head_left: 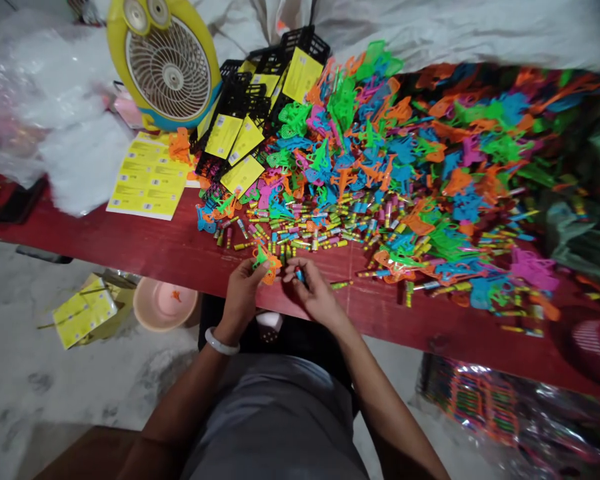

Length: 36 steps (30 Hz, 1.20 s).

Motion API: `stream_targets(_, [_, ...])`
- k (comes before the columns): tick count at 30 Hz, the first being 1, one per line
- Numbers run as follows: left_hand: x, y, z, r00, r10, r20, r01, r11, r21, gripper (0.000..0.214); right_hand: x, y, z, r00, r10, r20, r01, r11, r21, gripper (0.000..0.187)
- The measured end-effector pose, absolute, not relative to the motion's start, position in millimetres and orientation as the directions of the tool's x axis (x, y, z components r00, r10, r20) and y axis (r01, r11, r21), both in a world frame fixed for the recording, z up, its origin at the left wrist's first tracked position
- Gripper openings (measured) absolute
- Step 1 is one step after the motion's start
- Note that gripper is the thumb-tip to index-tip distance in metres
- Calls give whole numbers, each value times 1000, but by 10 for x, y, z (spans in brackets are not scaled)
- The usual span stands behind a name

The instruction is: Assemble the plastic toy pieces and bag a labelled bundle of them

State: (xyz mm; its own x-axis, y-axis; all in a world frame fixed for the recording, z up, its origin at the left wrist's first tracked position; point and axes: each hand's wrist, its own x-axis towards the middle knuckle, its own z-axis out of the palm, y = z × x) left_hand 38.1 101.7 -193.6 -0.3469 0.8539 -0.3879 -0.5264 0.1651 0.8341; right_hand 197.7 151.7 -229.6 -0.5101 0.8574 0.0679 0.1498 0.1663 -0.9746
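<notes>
At the near edge of the red table (pixel 140 250), my left hand (pixel 243 290) pinches small orange and green plastic toy pieces (pixel 269 267). Close beside it, my right hand (pixel 316 290) has its fingers curled round a small tube with blue and red on it (pixel 299 274); the fingers partly cover it. Just beyond both hands lie many small tubes with coloured wrappers (pixel 285 237). Behind those rises a heap of plastic toy pieces (pixel 365 160) in orange, green, blue and pink. One loose yellow-green tube (pixel 341 285) rests right of my right hand.
A yellow fan (pixel 173 77) stands at the back left, near a sheet of yellow labels (pixel 150 177) and black plastic baskets (pixel 250 93) with yellow cards. Clear bags (pixel 75 80) lie far left. On the floor are a pink basin (pixel 153 323) and bagged toys (pixel 480 400).
</notes>
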Motion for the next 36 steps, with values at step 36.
stream_targets(36, [790, 944, -2054, -487, 848, -210, -135, 164, 977, 18, 1890, 1223, -2318, -355, 914, 197, 340, 323, -883, 26])
